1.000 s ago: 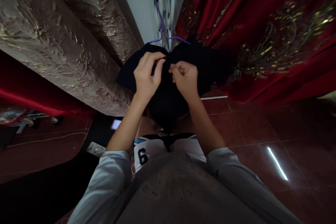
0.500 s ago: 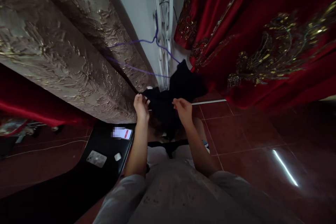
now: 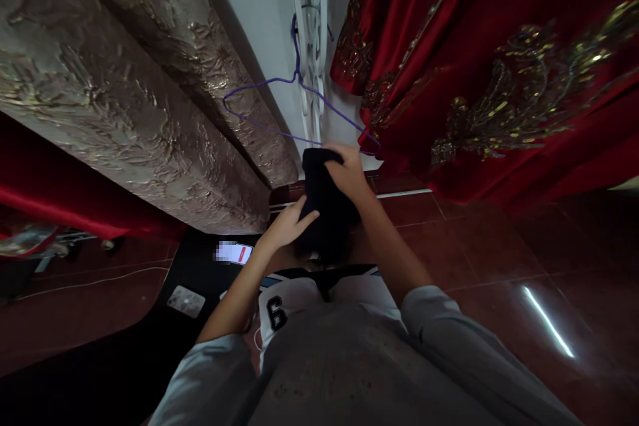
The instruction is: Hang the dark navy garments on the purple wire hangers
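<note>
A dark garment (image 3: 324, 213) hangs bunched and folded lengthwise in front of me. My right hand (image 3: 347, 173) grips its upper end, just below the bare purple wire hanger (image 3: 279, 83). My left hand (image 3: 292, 223) presses flat against the garment's left side lower down, fingers together. The hanger hooks on a white ornate window grille (image 3: 312, 46) and carries nothing.
A gold embossed curtain (image 3: 124, 100) hangs at the left, a red embroidered curtain (image 3: 499, 66) at the right. A phone with a lit screen (image 3: 233, 253) lies on a black surface (image 3: 150, 339) at lower left. The floor (image 3: 499, 266) is glossy dark red tile.
The garment came off the hanger and was gathered into a narrow fold. My right hand rose to its top; my left hand moved onto its side. The hanger now hangs bare.
</note>
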The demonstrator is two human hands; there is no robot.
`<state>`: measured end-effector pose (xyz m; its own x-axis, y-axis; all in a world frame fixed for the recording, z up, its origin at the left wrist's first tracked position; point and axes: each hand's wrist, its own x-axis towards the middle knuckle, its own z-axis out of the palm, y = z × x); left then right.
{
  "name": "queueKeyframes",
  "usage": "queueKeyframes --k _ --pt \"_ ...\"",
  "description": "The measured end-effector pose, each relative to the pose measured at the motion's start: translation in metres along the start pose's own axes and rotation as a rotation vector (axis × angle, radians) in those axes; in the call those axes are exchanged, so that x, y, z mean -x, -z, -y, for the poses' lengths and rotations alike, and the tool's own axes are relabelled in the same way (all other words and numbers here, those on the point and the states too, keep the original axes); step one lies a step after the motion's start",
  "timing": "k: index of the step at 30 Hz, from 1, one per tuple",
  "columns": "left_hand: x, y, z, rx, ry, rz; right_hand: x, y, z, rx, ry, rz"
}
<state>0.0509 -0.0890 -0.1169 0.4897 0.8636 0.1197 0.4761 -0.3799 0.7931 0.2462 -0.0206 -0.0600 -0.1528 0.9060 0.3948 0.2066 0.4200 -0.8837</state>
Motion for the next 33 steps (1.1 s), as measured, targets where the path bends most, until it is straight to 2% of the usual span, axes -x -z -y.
queueKeyframes --k 2,4,6,9,11,13,16,19,22,27,29,33 --pt "0.015 0.000 0.013 -0.051 0.065 0.032 -0.022 -0.004 -0.013 0.069 0.023 -0.107" --pt "0.025 0.007 0.026 -0.084 0.085 0.031 -0.032 -0.010 -0.025 0.123 -0.027 -0.116" --pt "0.031 0.021 0.039 -0.158 0.117 0.094 -0.029 -0.007 -0.032 0.154 -0.067 -0.142" --pt "0.032 0.056 0.054 -0.318 0.169 0.165 -0.009 0.019 -0.029 0.202 -0.067 -0.242" --pt "0.027 0.084 0.051 -0.402 0.109 0.077 0.003 0.042 -0.020 0.250 -0.054 -0.279" --pt "0.018 0.108 0.035 -0.457 -0.001 -0.103 0.011 0.058 -0.012 0.279 -0.034 -0.295" --pt "0.001 0.130 0.002 -0.495 -0.092 -0.325 0.015 0.062 -0.004 0.301 -0.019 -0.298" --pt "-0.009 0.137 -0.018 -0.493 -0.131 -0.440 0.018 0.051 -0.003 0.307 -0.030 -0.296" --pt "-0.006 0.140 -0.022 -0.521 -0.162 -0.527 0.021 0.043 -0.002 0.294 -0.035 -0.255" --pt "0.011 0.140 -0.045 -0.563 -0.203 -0.638 0.021 0.051 0.001 0.351 -0.027 -0.319" --pt "0.015 0.134 -0.061 -0.549 -0.216 -0.626 0.020 0.051 0.002 0.341 -0.033 -0.328" --pt "-0.001 0.121 -0.078 -0.500 -0.273 -0.456 0.028 0.033 0.007 0.228 -0.058 -0.235"
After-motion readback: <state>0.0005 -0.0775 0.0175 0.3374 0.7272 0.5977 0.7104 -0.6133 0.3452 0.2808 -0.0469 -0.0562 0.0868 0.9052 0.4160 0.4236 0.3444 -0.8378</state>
